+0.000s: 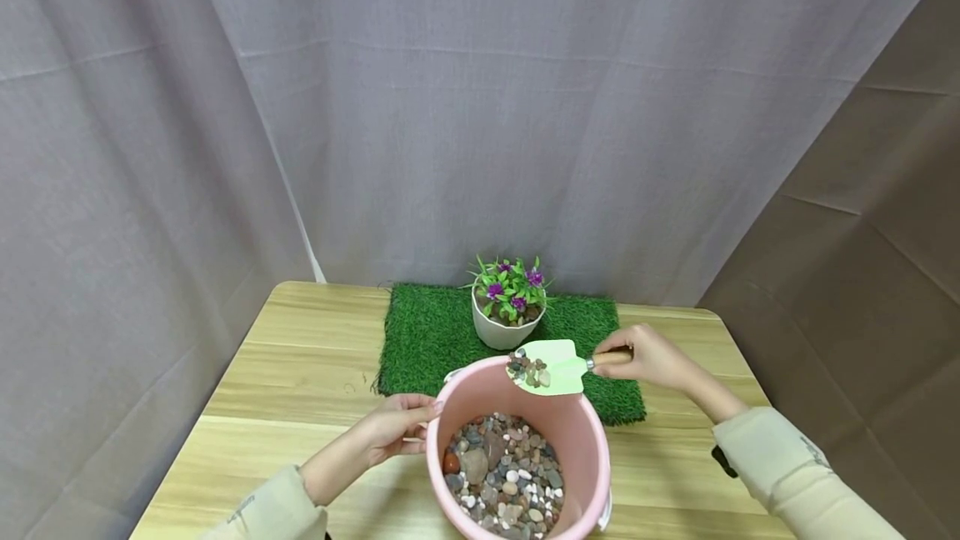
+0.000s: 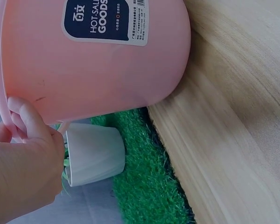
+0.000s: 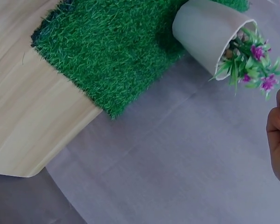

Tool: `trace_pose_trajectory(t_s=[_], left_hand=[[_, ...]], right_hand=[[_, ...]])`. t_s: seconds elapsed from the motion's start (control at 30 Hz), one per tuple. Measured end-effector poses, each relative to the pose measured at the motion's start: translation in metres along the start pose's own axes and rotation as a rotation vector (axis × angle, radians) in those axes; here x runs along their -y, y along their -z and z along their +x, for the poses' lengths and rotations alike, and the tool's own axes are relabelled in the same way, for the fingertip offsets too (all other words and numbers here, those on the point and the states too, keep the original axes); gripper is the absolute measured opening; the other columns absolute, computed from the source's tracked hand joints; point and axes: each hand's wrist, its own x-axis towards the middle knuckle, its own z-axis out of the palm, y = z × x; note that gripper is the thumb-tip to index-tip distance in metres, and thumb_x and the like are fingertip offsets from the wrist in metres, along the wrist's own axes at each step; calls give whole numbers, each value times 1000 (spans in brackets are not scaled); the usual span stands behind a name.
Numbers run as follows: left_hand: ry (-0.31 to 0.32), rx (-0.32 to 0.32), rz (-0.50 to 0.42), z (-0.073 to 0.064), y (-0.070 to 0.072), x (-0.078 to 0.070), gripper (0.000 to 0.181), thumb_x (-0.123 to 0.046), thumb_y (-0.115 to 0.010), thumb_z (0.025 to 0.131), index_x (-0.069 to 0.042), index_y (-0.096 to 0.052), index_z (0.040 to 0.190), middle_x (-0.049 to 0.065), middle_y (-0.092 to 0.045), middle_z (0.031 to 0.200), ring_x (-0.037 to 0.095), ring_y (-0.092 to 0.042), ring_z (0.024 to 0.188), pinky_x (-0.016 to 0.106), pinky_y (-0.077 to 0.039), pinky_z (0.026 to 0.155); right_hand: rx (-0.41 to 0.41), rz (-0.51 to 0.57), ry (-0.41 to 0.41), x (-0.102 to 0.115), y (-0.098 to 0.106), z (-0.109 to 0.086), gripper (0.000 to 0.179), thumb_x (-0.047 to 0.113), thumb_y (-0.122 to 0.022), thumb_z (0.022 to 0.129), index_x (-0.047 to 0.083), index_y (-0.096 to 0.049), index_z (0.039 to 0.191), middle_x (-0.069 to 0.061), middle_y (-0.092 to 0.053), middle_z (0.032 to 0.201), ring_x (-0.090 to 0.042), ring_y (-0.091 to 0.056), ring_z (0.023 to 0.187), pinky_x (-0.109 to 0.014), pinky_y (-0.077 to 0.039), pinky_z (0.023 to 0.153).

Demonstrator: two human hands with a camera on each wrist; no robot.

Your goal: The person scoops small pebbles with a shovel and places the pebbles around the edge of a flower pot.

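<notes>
A pink bucket (image 1: 567, 427) at the table's front holds many mixed pebbles (image 1: 510, 482). My left hand (image 1: 392, 430) pinches its rim on the left side; a dark label (image 2: 107, 21) shows on the outer wall in the left wrist view. In my right hand (image 1: 651, 358) is the wooden handle (image 1: 613, 357) of a pale green trowel (image 1: 564, 363). Its blade lies above the far rim of the bucket, carrying a small heap of pebbles (image 1: 528, 371) near the tip. The right wrist view catches only the curled fingers (image 3: 279, 123) at its edge, with the trowel out of sight.
Behind the bucket, a white flowerpot (image 1: 501, 332) with a purple-flowered plant (image 1: 510, 286) stands on a green artificial grass mat (image 1: 427, 332). The wooden table (image 1: 300, 373) extends to both sides. Grey cloth (image 1: 480, 148) hangs along its back edge.
</notes>
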Motion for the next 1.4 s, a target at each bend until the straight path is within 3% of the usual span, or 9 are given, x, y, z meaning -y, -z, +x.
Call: trace_pose_trajectory(t_s=[0.23, 0.43, 0.73, 1.0, 1.4], left_hand=[[5, 7, -4, 0, 0, -1, 39, -21, -62, 90, 7, -54, 116, -1, -64, 79, 3, -59, 64, 17, -61, 64], [0, 11, -8, 0, 1, -1, 38, -20, -61, 91, 7, -54, 116, -2, -63, 78, 2, -58, 63, 17, -60, 63], [3, 24, -21, 1, 3, 0, 35, -19, -61, 90, 7, -54, 114, -2, -63, 77, 2, -59, 63, 16, -60, 63], [-7, 46, -43, 1, 2, 0, 33, -17, -58, 92, 6, -55, 114, -4, -64, 76, 1, -59, 63, 16, -60, 64], [-1, 48, -57, 0, 3, 1, 30, -19, -60, 91, 4, -56, 111, -3, -63, 77, 3, -60, 65, 20, -61, 68]], right_hand=[[-2, 11, -99, -8, 8, 4, 19, 15, -74, 79, -1, -72, 89, -11, -71, 82, 3, -55, 62, -17, -54, 53], [-27, 24, -176, -16, 9, 6, 22, 16, -72, 81, -3, -71, 91, -11, -71, 81, 1, -51, 56, -17, -50, 47], [-81, -34, -256, -30, -4, 13, 22, 21, -73, 82, 1, -73, 89, -8, -71, 79, 0, -47, 52, -16, -45, 46], [-116, -25, -297, -38, -15, 16, 19, 19, -72, 82, 1, -73, 88, -6, -70, 75, -1, -48, 52, -16, -45, 47], [-99, -22, -374, -41, -30, 32, 20, 22, -70, 83, 3, -74, 86, -8, -70, 70, -8, -43, 49, -20, -39, 44]])
